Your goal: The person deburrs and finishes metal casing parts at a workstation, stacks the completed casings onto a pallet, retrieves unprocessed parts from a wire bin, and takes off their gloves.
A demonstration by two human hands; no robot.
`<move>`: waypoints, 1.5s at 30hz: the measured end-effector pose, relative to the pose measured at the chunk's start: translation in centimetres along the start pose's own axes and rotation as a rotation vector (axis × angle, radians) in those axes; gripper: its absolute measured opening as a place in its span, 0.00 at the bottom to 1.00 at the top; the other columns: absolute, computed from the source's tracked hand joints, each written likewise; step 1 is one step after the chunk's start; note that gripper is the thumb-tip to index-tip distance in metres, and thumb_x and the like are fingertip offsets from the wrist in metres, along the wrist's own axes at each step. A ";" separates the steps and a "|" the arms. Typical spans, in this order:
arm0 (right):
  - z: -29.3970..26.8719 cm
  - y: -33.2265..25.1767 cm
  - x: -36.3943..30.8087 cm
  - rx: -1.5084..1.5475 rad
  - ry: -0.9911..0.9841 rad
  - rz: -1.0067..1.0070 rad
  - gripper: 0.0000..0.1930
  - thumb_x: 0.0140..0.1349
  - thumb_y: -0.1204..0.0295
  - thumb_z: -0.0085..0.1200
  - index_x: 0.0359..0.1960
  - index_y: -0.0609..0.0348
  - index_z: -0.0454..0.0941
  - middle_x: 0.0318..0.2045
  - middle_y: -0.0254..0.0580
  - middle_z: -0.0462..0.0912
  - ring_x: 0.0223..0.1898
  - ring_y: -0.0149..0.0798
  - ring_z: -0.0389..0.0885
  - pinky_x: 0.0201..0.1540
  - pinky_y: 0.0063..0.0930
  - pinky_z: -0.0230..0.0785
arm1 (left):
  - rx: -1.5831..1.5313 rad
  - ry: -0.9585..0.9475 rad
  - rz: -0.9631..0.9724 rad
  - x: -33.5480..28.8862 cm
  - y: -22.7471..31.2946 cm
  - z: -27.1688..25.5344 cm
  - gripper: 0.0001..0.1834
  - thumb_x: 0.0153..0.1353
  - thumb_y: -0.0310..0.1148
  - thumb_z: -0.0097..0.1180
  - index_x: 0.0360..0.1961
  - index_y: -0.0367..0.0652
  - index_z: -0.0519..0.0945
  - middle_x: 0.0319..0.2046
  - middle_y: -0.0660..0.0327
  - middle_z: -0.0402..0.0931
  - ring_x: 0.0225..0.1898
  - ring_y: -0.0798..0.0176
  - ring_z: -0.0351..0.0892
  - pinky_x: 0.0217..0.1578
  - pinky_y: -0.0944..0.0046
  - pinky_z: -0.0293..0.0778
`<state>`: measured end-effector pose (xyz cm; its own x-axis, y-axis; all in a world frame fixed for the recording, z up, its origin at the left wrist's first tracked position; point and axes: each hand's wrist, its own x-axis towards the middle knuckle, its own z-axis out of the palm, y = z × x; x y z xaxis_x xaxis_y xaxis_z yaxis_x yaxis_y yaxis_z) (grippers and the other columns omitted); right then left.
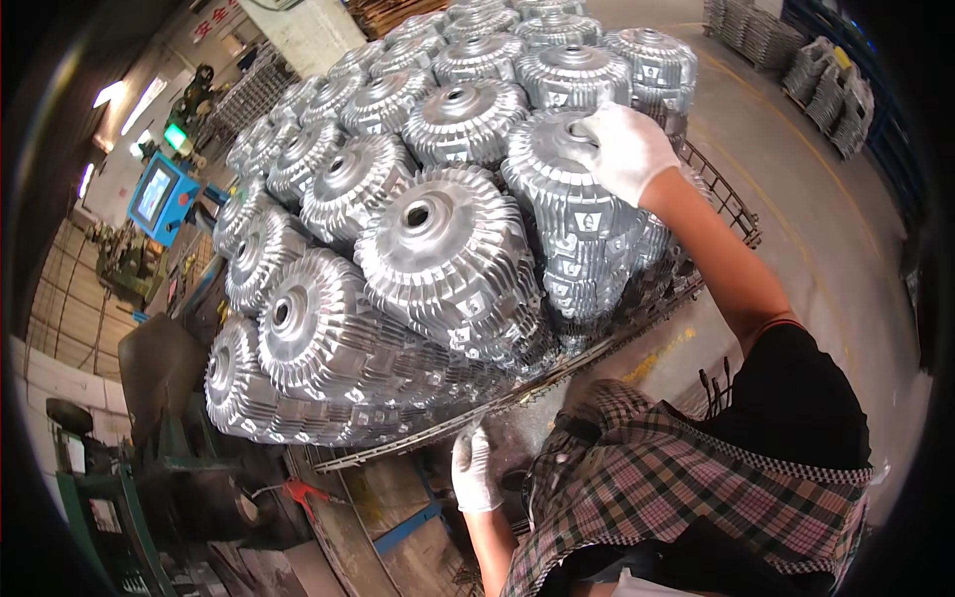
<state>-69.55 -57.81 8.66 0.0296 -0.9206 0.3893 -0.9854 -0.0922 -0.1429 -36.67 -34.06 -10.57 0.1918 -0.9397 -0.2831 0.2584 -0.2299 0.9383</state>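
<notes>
My right hand point(629, 154), in a white glove, reaches far out over stacked finned metal housings. Its fingers curl at the central hole of the top housing point(547, 164) on the front right stack, gripping it there. My left hand point(476, 468), also gloved, hangs low just below the wire rim point(448, 416) of the crate. Nothing shows in it, and its fingers point upward, loosely extended. Closest to it on the crate are the housing stacks at the front, one topped by a round silvery housing point(438, 234) with a hole in its middle.
Several more housing stacks fill the wire crate point(731, 204). To the left stand a blue control panel point(159, 199) with a lit screen and dark machinery. A red air gun point(303, 495) lies below the crate. Wrapped stacks of metal parts point(831, 95) stand at far right.
</notes>
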 end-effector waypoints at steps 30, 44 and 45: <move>9.4 -49.5 -47.1 0.934 -0.708 -2.130 0.10 0.60 0.75 0.59 0.42 0.63 0.79 0.42 0.48 0.81 0.46 0.46 0.80 0.51 0.33 0.71 | -0.942 1.587 -0.893 -36.4 -53.8 8.8 0.28 0.63 0.54 0.46 0.50 0.41 0.80 0.50 0.49 0.78 0.54 0.46 0.76 0.53 0.54 0.70; 10.2 -74.6 -80.6 0.570 0.145 -2.280 0.27 0.55 0.69 0.57 0.59 0.47 0.72 0.50 0.55 0.78 0.50 0.54 0.77 0.52 0.42 0.70 | -1.057 2.022 -0.932 -53.8 -67.0 6.3 0.27 0.62 0.50 0.53 0.56 0.44 0.75 0.54 0.53 0.76 0.56 0.51 0.74 0.57 0.58 0.68; 10.2 -75.0 -81.9 0.666 0.050 -2.418 0.26 0.56 0.72 0.54 0.60 0.49 0.71 0.52 0.54 0.78 0.51 0.54 0.76 0.53 0.42 0.70 | -1.032 2.016 -0.971 -55.6 -68.1 5.4 0.30 0.61 0.53 0.53 0.60 0.48 0.73 0.58 0.54 0.73 0.59 0.50 0.72 0.59 0.55 0.67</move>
<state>3.65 20.60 -21.76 0.4526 0.8567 0.2472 0.8317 -0.5056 0.2293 -70.03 32.45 -57.66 -0.1032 0.6910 -0.7155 0.8283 0.4579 0.3227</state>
